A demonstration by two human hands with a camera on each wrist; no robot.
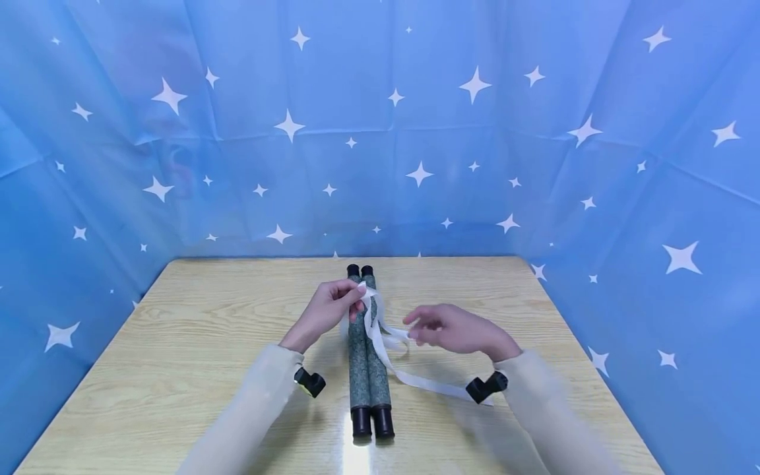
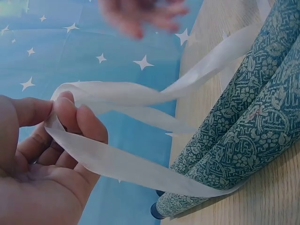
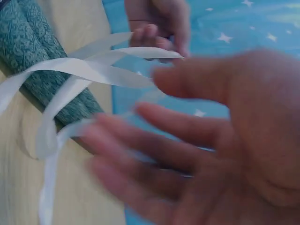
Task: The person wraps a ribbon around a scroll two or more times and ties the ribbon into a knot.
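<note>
A hanging scroll (image 1: 359, 369), rolled from both ends into two parallel green patterned rolls with dark end knobs, lies lengthwise on the table. My left hand (image 1: 335, 303) is above its far part and pinches a white ribbon (image 2: 126, 164) between thumb and fingertips. From that pinch the ribbon loops down across the rolls, and one tail (image 1: 433, 384) trails to the right over the tabletop. To the right of the scroll is my right hand (image 1: 454, 328), its fingers (image 3: 178, 150) spread and blurred close to the ribbon. Its thumb appears near a strand; whether they touch is unclear.
The light wood table (image 1: 178, 369) extends on both sides of the scroll. A blue curtain with white stars (image 1: 380, 165) hangs behind and at both sides. Each wrist carries a small black camera (image 1: 310, 382).
</note>
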